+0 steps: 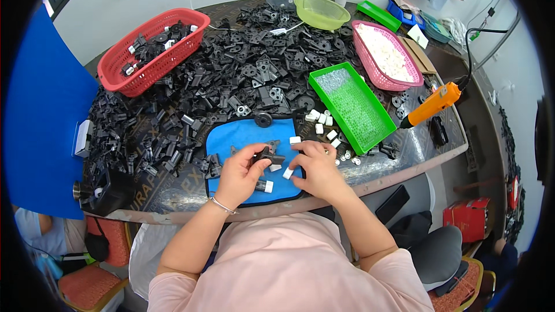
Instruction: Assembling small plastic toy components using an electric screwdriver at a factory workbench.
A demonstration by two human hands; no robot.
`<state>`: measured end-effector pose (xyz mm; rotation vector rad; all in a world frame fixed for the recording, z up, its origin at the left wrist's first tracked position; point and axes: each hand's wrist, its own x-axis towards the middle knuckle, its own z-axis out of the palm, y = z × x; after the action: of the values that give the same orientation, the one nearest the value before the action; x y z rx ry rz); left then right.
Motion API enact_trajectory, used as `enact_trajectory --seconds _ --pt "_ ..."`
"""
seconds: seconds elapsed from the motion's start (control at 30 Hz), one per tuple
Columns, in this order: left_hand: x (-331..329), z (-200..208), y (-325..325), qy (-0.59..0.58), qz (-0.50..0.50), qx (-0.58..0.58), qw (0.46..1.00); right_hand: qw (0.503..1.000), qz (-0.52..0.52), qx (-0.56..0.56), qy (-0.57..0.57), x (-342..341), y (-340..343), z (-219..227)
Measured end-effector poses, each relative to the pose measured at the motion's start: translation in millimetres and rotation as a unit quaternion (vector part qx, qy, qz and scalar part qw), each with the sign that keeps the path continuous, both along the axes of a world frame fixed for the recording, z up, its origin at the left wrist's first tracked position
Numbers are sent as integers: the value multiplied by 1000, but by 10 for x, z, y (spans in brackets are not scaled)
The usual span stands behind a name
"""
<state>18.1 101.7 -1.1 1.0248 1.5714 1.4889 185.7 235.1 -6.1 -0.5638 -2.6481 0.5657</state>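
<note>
Over the blue mat (283, 129), my left hand (237, 177) pinches a black molded plastic part (269, 155) between thumb and fingers. Close to its right, my right hand (318, 169) is curled, with a small white cylindrical piece (287, 172) between its thumb and fingertips. Another white piece (295, 140) lies by the knuckles of that hand. Below the left fingers rests a black part with a white end (264, 186). A round black part (263, 119) sits at the mat's far edge. More black parts on the mat are partly hidden by my hands.
Heaped black parts (248, 69) cover the table's middle and left. A red basket (124, 81) stands far left. Right are a green tray (370, 141), a pink basket (399, 85) of white pieces, and an orange electric screwdriver (433, 105). Loose white pieces (319, 129) lie beside the mat.
</note>
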Motion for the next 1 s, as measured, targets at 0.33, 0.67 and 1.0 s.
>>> enact_trajectory --seconds 0.33,0.67,1.0 --pt "48 36 1 96 -19 -11 995 997 13 -32 -63 24 -19 0" --pt "342 182 78 352 -108 -32 929 996 -9 -66 -58 32 -57 -70" --pt "540 237 205 481 -143 -81 862 996 1 -63 -64 29 -5 -70"
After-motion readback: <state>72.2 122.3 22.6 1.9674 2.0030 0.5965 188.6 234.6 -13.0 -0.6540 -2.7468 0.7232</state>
